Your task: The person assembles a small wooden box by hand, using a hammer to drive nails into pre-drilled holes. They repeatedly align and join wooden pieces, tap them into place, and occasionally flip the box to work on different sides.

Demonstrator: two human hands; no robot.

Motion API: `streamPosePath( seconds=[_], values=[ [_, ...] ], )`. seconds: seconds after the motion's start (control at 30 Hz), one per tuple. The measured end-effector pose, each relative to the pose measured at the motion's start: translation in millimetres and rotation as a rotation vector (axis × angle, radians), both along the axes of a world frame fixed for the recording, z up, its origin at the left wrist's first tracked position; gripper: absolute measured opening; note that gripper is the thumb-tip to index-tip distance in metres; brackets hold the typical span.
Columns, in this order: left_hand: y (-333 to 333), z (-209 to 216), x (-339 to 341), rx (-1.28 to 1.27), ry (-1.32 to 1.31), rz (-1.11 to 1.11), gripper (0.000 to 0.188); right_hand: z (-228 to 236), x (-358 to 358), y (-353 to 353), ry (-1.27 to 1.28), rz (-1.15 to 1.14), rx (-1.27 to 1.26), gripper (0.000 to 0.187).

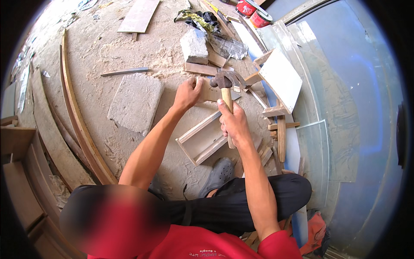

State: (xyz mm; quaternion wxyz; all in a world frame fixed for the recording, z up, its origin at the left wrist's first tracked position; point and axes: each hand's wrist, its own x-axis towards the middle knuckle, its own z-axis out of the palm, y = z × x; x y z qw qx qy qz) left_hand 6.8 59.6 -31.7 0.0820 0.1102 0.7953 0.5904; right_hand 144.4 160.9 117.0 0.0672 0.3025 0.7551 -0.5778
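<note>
My right hand [235,123] is wrapped round the wooden handle of a claw hammer [223,81], its metal head raised and pointing away from me. To the left of it, my left hand [188,93] is closed at the end of a small flat wooden board [208,93]. Part of that board is hidden behind the hammer. Whether a nail is also in the left fingers is too small to tell. Below both hands, an open wooden frame [199,137] made of narrow strips lies on the dusty floor, close to my grey shoe [217,175].
A flat concrete slab [136,102] and a metal strip [125,71] lie left. Beyond is a concrete block [194,46]. At right stand a white-topped wooden piece [282,80] and glass sheets [312,151]. Long boards [79,116] run along the left; red cans [260,18] sit far right.
</note>
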Motion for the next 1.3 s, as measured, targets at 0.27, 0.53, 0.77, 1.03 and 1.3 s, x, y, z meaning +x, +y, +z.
streamPosePath(
  seconds=[0.27,0.53,0.77,1.03,1.3],
  values=[
    [-10,24,6,0.067,-0.210,-0.017,0.052,1,-1,4,0.119,-0.038,0.073,0.037],
    [-13,18,9,0.079,-0.112,0.037,0.054,-5,-2,-1,0.095,0.010,0.192,0.040],
    [-12,0,8,0.063,-0.026,0.093,0.056,37,-7,-10,0.082,-0.008,0.083,0.039],
    [-10,0,14,0.072,-0.005,0.096,0.053,-6,-3,-6,-0.094,0.037,0.292,0.051],
    [-8,6,15,0.058,0.009,0.139,0.052,-16,2,-12,0.175,0.005,0.361,0.050]
  ],
)
